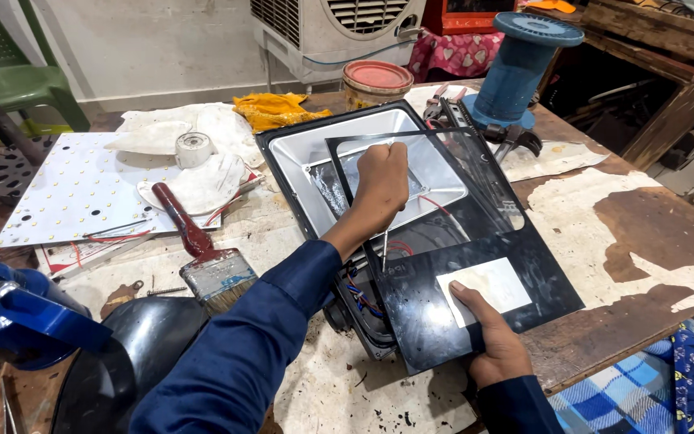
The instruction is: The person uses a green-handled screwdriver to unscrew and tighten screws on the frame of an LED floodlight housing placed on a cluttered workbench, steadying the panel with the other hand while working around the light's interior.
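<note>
While the view looks down on a worn wooden workbench [652,241], things spread from the left edge to the right. At the lower left sits a blue vise [18,309]. Above it, in the upper left of the frame, lies a white panel dotted with small LEDs [74,189], with a roll of white tape [194,149] just right of it. Below the tape rests a paintbrush [202,249] with a dark red handle, its bristles pointing toward the lower centre. A yellow cloth [271,108] and a round tin with a red lid [377,80] sit at the upper centre.

In the centre lies a black floodlight housing [307,153] with a silvery reflector inside. The left hand [381,183], at the end of a dark blue sleeve [242,354], is clenched around a thin metal tool [385,249] whose shaft points down from the fist. Tilted over the housing is a black-bordered glass cover [475,281] carrying 1 pale rectangle. The right hand [491,341], at the lower centre-right, grasps that cover's near edge, thumb pressed on top.

At the upper right stands a blue spool [524,60], with a dark hand tool [512,141] near its base.
</note>
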